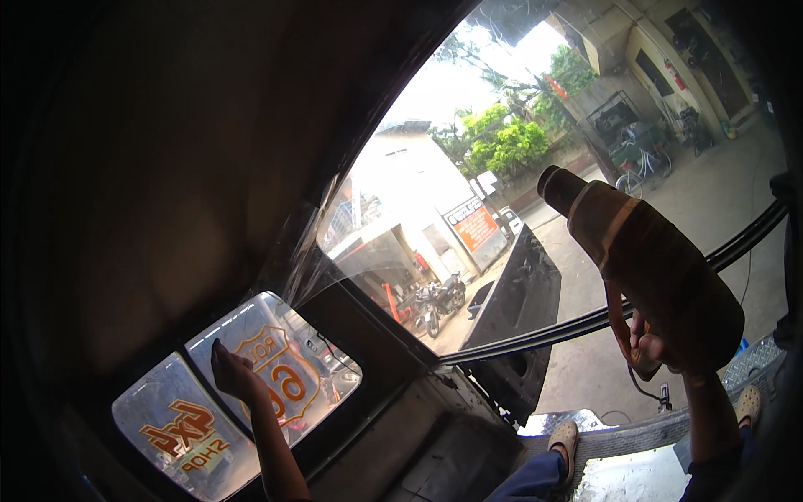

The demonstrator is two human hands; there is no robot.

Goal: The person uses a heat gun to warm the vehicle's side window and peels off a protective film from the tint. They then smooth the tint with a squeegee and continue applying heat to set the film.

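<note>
My right hand [651,345] is closed around the handle of a heat gun [665,259]. Its round nozzle [562,191] points up and to the left, and a cord hangs below the grip. On the other side, my left hand [234,374] is raised in front of a side window [314,356] with orange lettering and a badge. The fingers of that hand look pressed together; what they may hold is too dark to make out. Clear, creased film-like streaks [305,251] run along the edge of the dark ceiling near the window.
I am inside a vehicle with a dark ceiling [167,151]. A curved black seal [577,322] borders the large opening or glass ahead. Outside are a black door panel [519,293], a motorcycle [439,297] and a bicycle [644,167]. My shoes [565,439] are below.
</note>
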